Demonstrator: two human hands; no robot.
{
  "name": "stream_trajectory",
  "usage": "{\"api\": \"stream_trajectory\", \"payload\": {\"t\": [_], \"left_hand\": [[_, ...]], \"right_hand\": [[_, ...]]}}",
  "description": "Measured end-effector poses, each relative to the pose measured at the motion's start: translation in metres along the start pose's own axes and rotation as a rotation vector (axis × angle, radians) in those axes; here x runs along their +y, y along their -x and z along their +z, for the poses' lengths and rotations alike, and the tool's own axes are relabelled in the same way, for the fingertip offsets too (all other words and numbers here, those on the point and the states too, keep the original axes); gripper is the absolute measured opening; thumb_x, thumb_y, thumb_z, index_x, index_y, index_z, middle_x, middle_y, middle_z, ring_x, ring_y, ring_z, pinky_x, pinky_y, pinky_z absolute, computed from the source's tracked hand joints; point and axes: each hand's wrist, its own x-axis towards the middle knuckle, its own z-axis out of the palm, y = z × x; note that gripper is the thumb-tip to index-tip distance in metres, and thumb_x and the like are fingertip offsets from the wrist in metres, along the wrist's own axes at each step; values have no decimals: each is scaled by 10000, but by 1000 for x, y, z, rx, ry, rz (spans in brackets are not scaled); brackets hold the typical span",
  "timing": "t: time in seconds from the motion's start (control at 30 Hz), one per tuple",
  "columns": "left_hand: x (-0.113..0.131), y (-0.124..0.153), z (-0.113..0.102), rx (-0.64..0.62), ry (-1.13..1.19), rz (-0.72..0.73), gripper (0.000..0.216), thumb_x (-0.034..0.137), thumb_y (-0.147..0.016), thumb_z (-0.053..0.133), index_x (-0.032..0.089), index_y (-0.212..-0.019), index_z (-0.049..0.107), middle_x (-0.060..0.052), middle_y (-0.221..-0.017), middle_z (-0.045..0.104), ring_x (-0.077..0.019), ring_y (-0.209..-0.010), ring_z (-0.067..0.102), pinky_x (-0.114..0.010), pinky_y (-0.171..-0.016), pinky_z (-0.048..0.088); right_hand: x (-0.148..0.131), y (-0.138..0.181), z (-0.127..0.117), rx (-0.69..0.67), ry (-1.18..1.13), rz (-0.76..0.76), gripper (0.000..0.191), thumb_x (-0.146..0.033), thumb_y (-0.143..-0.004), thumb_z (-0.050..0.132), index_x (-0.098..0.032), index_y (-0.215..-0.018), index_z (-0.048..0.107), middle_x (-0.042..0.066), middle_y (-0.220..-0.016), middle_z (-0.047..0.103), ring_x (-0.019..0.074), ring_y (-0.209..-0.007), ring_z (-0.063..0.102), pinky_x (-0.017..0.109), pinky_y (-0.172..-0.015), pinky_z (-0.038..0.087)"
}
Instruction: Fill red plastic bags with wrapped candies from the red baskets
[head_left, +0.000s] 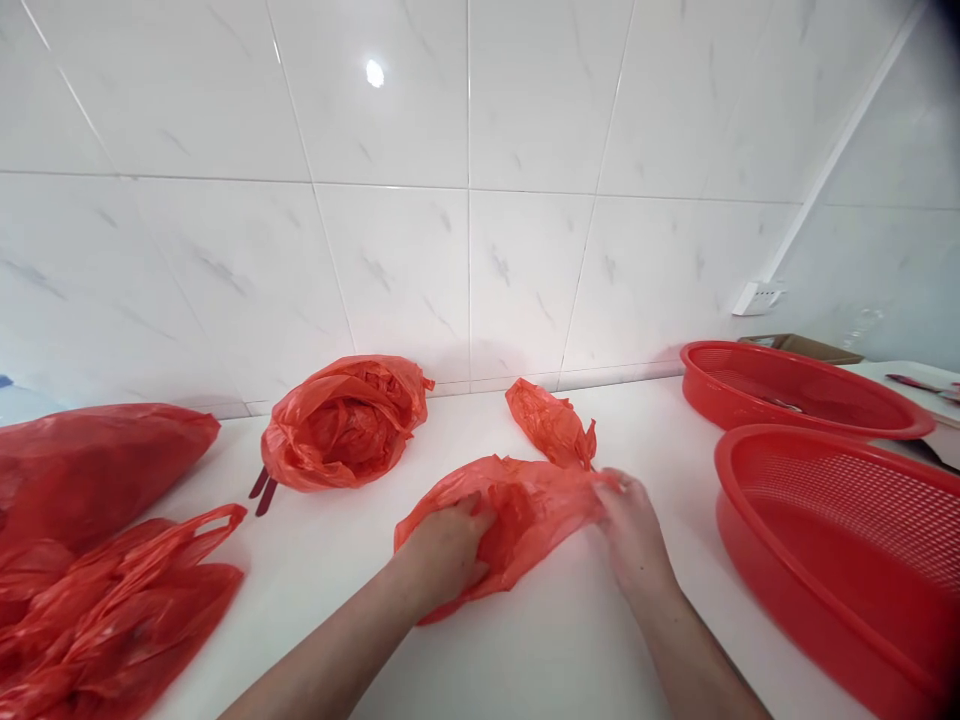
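A thin red plastic bag [536, 520] lies in front of me on the white table, its mouth facing left and its film crumpled. My left hand [454, 545] reaches into that mouth with fingers and thumb apart; the fingertips are partly covered by film. At the bag's right end, my right hand [626, 520] pinches the gathered plastic, slightly blurred. Just behind it sits a small bunched red plastic bag [547, 420], close to or touching the larger one; I cannot tell whether they join.
An open red bag [341, 425] stands at the back, dark red strips [262, 488] poking from beneath. Full red bags [97, 470] crowd the left. Two red plastic baskets [750, 520] stand right, before a cardboard box [806, 348]. A tiled wall [536, 280] closes the back.
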Motion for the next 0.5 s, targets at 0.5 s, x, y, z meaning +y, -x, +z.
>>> {"api": "stream_trajectory", "payload": {"t": [0.5], "left_hand": [[-5,16,12,-18,382,99,418,186,-647,600,336,-1031,665,-32,-994,695,-271,-839,658,-327,-664,474]], "right_hand": [[15,27,13,-485,551,-62,185,-345,-689,689,-316,-871,669,22,-803,673,238,-723,625,351,-615,444]]}}
